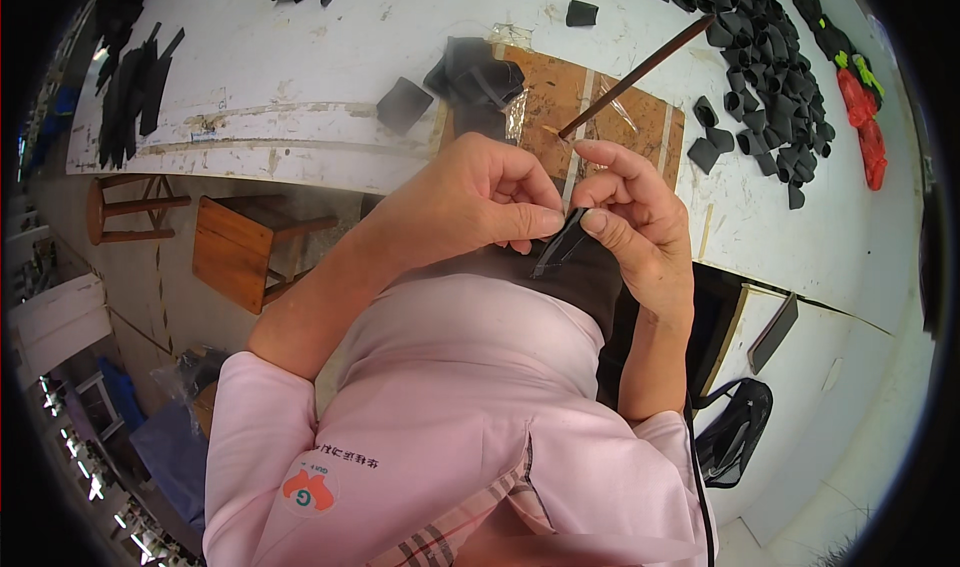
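Above my lap, my left hand (505,199) and my right hand (640,215) meet at a small folded black strip (563,245), perhaps fabric. Right thumb and fingers pinch its upper end, while the left fingertips close on its edge beside them. Just beyond the right fingers, a long dark brown stick (640,74) with a pale tip slants over a brown board (650,122) crossed with tape. Several flat black pieces (475,75) overlap the board's left side, and a single black square (404,105) lies left of them.
Many folded black loops (765,87) are heaped at the table's right. Black strips (135,92) hang near the left end of the white table (300,67). Wooden stools (235,252) stand below at left. A red plastic bag (865,132) and a black bag (738,432) are at right.
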{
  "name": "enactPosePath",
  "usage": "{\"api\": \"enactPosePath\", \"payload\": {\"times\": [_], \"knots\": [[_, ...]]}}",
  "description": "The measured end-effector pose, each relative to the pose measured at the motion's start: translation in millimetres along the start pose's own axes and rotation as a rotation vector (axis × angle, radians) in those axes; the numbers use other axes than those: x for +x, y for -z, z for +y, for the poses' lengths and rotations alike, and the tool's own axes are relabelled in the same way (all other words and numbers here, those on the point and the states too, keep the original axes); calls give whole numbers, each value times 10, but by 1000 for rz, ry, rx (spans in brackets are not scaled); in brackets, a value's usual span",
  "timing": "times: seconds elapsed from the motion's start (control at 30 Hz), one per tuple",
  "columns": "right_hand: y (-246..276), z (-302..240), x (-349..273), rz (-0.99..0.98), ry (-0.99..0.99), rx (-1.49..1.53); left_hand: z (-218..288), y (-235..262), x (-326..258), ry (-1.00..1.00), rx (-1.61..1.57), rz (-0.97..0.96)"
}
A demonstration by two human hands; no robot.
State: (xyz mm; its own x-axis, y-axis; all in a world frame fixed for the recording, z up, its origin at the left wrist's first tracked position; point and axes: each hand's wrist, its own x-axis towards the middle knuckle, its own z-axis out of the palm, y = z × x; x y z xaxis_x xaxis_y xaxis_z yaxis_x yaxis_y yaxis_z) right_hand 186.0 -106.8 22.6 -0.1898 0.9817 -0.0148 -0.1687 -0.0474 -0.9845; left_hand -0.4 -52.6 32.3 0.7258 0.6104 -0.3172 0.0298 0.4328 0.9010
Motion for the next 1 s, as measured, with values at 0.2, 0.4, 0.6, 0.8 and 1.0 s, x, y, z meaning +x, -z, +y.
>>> {"api": "enactPosePath", "payload": {"times": [0.2, 0.4, 0.6, 0.8, 1.0], "knots": [[-7, 11, 38, -48, -44, 5, 9, 47, -1, 5, 17, -13], [-35, 40, 94, -48, -72, -1, 0, 3, -1, -27, 114, 48], [-92, 121, 82, 508, 402, -989, -87, -173, 46, -246, 550, 410], [-240, 165, 19, 442, 363, -682, -299, -363, 150, -584, 682, 603], [-267, 325, 100, 487, 454, -1052, -402, -369, 325, -854, 798, 898]]}}
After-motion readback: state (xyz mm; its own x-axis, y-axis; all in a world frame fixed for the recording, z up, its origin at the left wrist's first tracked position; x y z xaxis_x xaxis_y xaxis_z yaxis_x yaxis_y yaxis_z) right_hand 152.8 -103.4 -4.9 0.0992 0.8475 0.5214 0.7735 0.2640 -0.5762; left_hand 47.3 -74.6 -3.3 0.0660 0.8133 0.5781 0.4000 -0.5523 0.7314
